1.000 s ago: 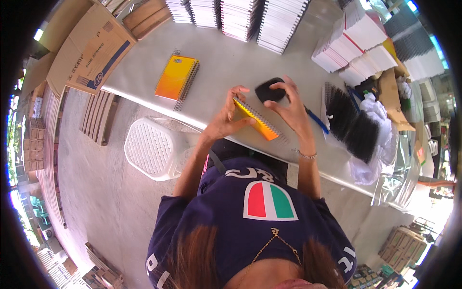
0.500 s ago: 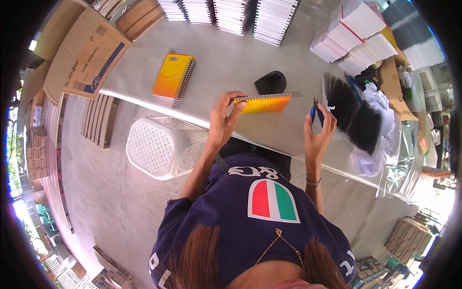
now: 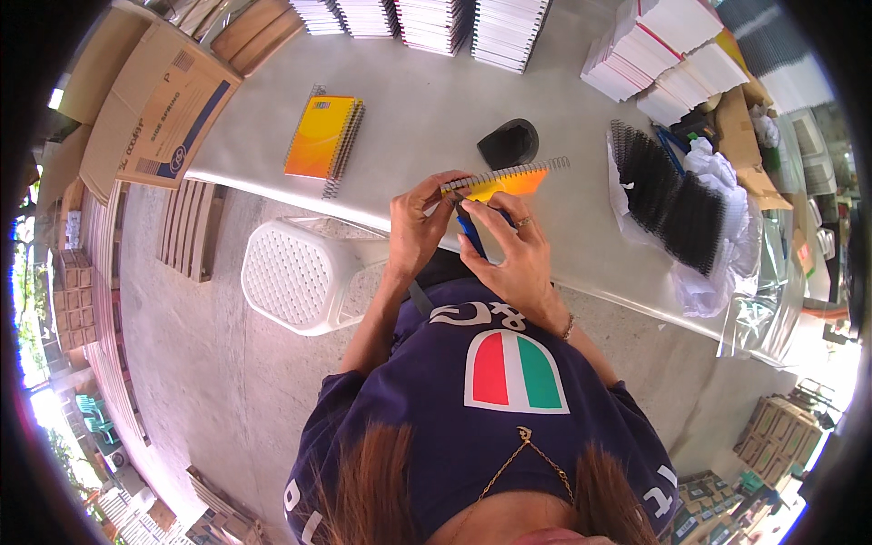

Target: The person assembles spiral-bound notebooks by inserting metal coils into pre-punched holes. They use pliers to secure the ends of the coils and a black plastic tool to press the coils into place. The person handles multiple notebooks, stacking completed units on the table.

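My left hand [image 3: 420, 225] grips the near end of an orange spiral notebook [image 3: 505, 180] held just above the white table [image 3: 427, 127]. My right hand [image 3: 513, 250] holds a blue-handled tool [image 3: 470, 232] against that same end, where the wire spiral finishes. The spiral sticks out past the notebook's far right end. A small black object [image 3: 508, 143] lies on the table just beyond the notebook.
A stack of finished orange notebooks [image 3: 322, 138] lies at the left of the table. Black wire spirals [image 3: 672, 195] sit on clear plastic at the right. White paper stacks [image 3: 436, 23] line the far edge. A white plastic stool [image 3: 295, 277] and a cardboard box [image 3: 159, 104] stand left.
My right hand came back from the right side of the table with the blue tool and now meets my left hand at the notebook's end. The notebook stayed in my left hand.
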Demonstrator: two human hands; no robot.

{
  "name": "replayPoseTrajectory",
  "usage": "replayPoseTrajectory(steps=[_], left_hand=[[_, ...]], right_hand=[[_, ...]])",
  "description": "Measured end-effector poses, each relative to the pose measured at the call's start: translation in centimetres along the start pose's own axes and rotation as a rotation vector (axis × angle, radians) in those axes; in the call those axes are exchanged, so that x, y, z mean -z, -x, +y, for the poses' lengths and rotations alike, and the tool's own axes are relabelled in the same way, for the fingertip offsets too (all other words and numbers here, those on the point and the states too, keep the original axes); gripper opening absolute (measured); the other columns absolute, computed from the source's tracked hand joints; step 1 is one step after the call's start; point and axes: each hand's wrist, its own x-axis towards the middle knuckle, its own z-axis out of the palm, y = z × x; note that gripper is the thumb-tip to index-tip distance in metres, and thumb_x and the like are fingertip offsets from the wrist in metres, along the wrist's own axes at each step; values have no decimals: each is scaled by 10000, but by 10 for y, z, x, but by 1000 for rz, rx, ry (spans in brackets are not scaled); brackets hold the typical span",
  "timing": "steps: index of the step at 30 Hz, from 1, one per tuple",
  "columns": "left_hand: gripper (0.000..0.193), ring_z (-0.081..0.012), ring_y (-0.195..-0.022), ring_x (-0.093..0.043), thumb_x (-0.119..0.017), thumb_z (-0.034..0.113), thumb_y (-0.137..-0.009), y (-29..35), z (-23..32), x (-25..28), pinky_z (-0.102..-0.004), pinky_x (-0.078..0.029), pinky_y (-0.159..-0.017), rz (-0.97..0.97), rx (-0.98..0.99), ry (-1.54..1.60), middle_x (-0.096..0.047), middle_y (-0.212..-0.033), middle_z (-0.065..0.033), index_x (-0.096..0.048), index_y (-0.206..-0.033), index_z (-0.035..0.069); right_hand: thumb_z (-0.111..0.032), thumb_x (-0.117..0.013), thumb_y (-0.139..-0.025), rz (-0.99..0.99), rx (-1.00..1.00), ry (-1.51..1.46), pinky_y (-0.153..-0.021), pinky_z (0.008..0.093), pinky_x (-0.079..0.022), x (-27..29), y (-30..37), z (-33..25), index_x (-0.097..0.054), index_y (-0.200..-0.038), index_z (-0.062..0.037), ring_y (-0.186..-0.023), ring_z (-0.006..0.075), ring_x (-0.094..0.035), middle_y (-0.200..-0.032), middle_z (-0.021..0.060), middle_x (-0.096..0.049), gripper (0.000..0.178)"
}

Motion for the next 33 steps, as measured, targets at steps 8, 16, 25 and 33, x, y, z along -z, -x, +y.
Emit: replayPoseTrajectory(steps=[8, 16, 25, 33], left_hand=[[325, -217, -923, -727, -583, -84, -863, 7, -2, -8, -297, -559, -776, 115, -90, -180, -730, -1020, -147, -683, -1148, 36], [291, -185, -763, -684, -601, -45, -889, 11, 12, 1, -297, -534, -681, 172, -68, -246, -728, -968, -121, -693, -1146, 56], [348, -121, -899, -684, -628, 209, -979, -39, 33, 137, -275, -582, -765, 601, -68, -279, -719, -1007, -124, -635, -1256, -2], [300, -113, -984, -604, -568, 172, -1008, -55, -18, 180, -231, -482, -812, 613, -172, -5, -652, -1119, -114, -610, -1242, -10]], right_hand=[[-84, -692, -859, -187, -517, -715, -727, 342, -561, 0, 8, -7, -592, -1206, -56, -865, 207, -658, -1059, 107, -602, 362], [-112, -628, -935, -439, -527, -979, -820, 326, -525, 25, -6, 25, -537, -1188, -14, -896, 200, -639, -1051, 100, -587, 286], [-88, -656, -878, 65, -294, 302, -998, 446, -391, 62, 13, 111, -620, -1103, -62, -1116, 316, -524, -1126, 130, -562, 229], [-92, -654, -885, 90, -277, 292, -1017, 444, -370, 59, 15, 109, -616, -1105, -67, -1127, 323, -511, -1141, 137, -548, 224]])
